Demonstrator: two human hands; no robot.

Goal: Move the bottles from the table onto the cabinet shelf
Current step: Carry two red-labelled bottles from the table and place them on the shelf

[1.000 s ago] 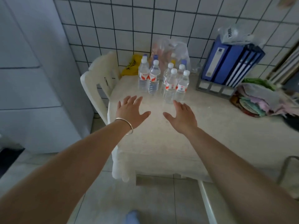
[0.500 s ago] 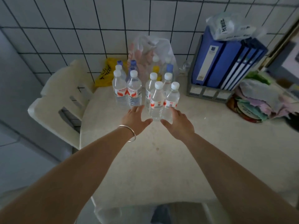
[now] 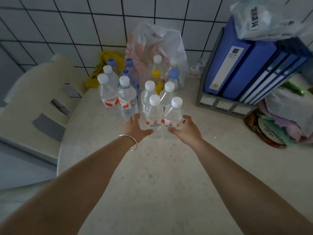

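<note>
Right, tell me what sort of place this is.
Probably a home utility or kitchen corner, doubling as storage: a white tiled wall, a table crowded with water bottles, and blue binders in a rack.

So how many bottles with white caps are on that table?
8. Two nearest the hands, two behind them, three at left, one by the plastic bag. Others may be hidden.
</note>
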